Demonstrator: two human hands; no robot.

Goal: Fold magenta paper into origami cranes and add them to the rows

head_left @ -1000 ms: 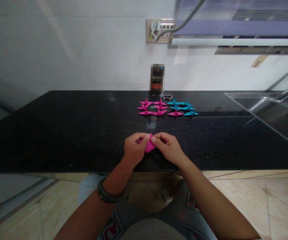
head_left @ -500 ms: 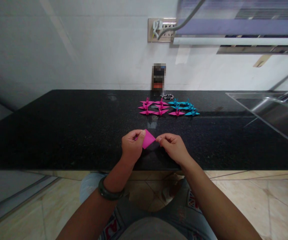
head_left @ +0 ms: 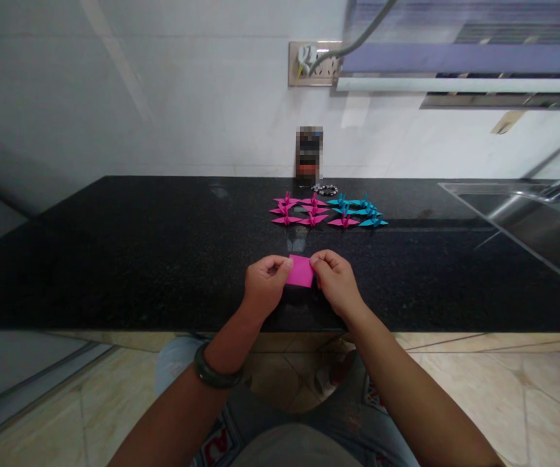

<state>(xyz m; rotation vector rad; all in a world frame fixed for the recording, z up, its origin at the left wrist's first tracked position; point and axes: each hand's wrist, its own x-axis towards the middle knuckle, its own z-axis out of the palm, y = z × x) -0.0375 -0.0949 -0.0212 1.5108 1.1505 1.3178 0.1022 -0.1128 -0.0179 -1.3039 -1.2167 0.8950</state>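
Item: folded pink paper [head_left: 300, 271]. You are holding it just above the black countertop [head_left: 139, 259], your left hand [head_left: 264, 285] pinching its left edge and your right hand [head_left: 336, 284] pinching its right edge. Behind it, pink origami cranes [head_left: 299, 211] and teal origami cranes [head_left: 358, 211] are sitting in rows, apparently beside a bead bracelet [head_left: 325, 189].

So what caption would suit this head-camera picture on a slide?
Left hand and right hand pinch a pink paper over a black counter, paper cranes ranged behind.
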